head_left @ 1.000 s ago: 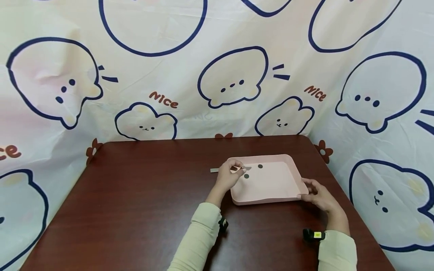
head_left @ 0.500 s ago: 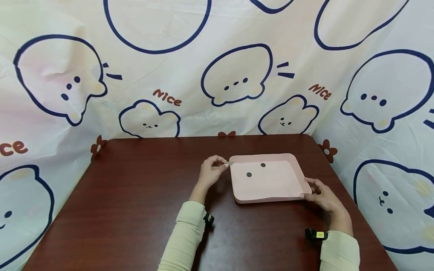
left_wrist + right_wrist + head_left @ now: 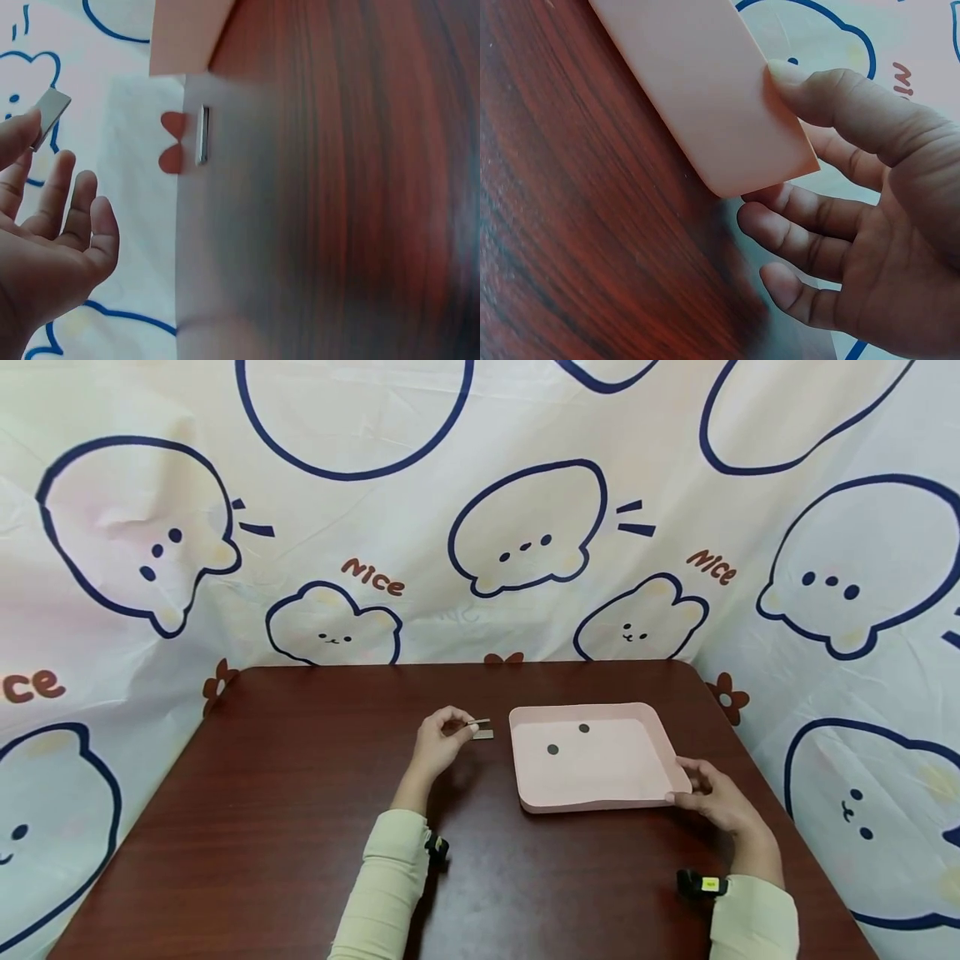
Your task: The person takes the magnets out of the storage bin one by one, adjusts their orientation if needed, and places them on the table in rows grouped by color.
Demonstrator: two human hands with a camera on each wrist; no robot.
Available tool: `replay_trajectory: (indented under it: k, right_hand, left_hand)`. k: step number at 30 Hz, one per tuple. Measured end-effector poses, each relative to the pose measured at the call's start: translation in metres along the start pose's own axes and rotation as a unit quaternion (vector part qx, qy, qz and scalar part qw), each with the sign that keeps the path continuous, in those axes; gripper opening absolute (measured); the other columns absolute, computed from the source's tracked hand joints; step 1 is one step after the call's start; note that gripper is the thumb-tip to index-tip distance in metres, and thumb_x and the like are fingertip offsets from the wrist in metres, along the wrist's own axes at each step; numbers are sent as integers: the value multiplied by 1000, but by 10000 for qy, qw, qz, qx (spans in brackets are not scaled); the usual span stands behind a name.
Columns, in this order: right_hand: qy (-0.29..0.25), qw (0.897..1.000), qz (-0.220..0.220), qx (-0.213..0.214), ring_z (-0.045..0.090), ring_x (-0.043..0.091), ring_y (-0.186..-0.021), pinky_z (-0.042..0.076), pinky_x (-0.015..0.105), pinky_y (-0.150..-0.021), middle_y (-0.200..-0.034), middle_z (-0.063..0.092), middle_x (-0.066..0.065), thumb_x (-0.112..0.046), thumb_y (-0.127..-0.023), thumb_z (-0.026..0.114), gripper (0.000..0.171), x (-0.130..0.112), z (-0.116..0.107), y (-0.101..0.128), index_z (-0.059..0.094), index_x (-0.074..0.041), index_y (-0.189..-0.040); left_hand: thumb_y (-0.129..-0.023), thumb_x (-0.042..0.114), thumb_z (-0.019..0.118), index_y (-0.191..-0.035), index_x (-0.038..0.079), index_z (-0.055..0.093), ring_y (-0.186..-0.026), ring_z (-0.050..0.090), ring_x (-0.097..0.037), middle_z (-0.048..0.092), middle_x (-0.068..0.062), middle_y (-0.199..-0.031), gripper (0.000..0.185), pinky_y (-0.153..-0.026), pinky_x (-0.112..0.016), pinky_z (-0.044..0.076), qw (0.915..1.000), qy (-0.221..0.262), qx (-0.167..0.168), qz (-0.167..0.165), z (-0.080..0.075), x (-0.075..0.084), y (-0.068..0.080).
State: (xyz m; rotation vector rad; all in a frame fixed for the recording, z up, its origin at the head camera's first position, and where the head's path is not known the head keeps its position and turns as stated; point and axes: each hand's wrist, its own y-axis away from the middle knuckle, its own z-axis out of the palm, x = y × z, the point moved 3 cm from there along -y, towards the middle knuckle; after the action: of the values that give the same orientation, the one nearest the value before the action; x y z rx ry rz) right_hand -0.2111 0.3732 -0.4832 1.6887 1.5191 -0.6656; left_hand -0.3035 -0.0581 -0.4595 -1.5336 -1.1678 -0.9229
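Left of the tray, my left hand (image 3: 435, 747) pinches a small flat silver metal strip (image 3: 52, 116) between thumb and fingers, held above the table. Just under it, a similar metal bar (image 3: 483, 735) lies on the table; the left wrist view also shows it, near the far edge. A shallow pink tray (image 3: 600, 797) sits right of centre. Two dark round discs, a nearer one (image 3: 552, 749) and a farther one (image 3: 583, 728), lie inside it. My right hand (image 3: 720, 797) grips the tray's near right corner, with the thumb on the rim and some fingers against the outside.
The dark brown wooden table (image 3: 300, 827) reaches back to a cartoon-printed cloth (image 3: 420, 527), which also hangs at the left and right sides. Each sleeve end carries a black wrist device, such as the right one (image 3: 701, 883).
My left hand has moved left, from over the tray to beside it, with the metal strip still pinched. The bar on the table now shows below the strip. My right hand stays on the tray.
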Motion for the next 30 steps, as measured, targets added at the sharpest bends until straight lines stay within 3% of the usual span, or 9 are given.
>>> replay_trajectory:
  k: [9,16,23,30]
  right_hand:
    - [22,10000,-18,-30,53,26,-89,44,34,-73,-109,56,21,-26,-80,74,75,-2,0,-1,34,-1,-140]
    - [100,9999,75,-30,52,26,-94,43,36,-79,-113,55,21,-29,-80,74,78,1,0,0,33,-2,-141]
    - [-52,9999,4,-107,54,26,-92,45,33,-76,-113,55,23,-26,-81,73,78,1,1,1,31,-1,-142]
    - [-64,9999,116,-90,54,26,-91,45,33,-74,-114,55,24,-24,-81,74,78,-1,1,0,30,-1,-142]
  left_hand:
    - [-84,11,69,-90,3,65,-80,56,-19,61,-5,-88,10,-68,-31,44,9996,50,-138,-249,-25,-13,3]
    - [-86,6,65,-92,-6,62,-85,55,-30,61,-17,-92,13,-69,-35,41,9990,17,-207,-405,-47,-1,9]
    - [-86,13,68,-94,1,65,-83,54,-24,63,-10,-92,15,-69,-34,39,9971,-216,-43,-732,-62,-38,5]
    - [-83,16,70,-92,3,65,-81,53,-22,63,-7,-90,17,-67,-34,40,9946,-424,103,-943,-76,-49,6]
